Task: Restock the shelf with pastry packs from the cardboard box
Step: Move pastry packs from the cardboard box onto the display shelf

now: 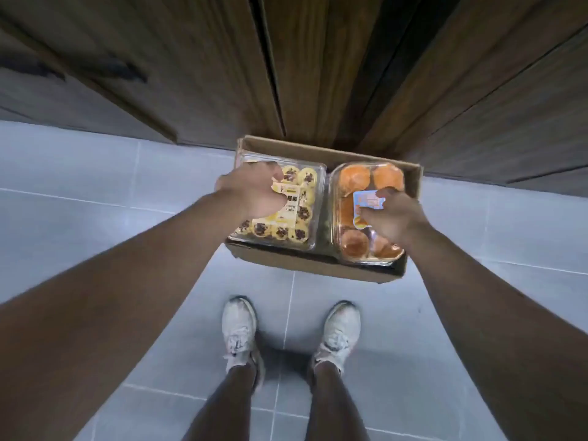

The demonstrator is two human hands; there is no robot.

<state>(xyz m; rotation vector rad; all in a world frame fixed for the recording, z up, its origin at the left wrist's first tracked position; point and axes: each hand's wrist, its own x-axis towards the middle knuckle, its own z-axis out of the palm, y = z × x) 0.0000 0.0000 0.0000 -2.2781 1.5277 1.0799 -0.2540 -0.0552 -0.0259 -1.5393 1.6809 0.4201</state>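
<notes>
An open cardboard box (296, 265) sits on the floor against dark wooden cabinet fronts. Two clear plastic pastry packs lie side by side in it. The left pack (286, 230) holds yellow tarts with dark filling and a yellow label. My left hand (251, 192) is on top of it, fingers and thumb curled onto the lid by the label. The right pack (359, 243) holds orange-brown buns and a blue label; its near edge overlaps the box's front wall. My right hand (391, 218) grips its top at the label. No shelf is in view.
Dark wooden doors (191, 74) fill the top of the view, with a narrow gap (270, 74) between two panels above the box. Grey floor tiles (95, 173) spread to both sides. My feet in white trainers (238, 332) stand just behind the box.
</notes>
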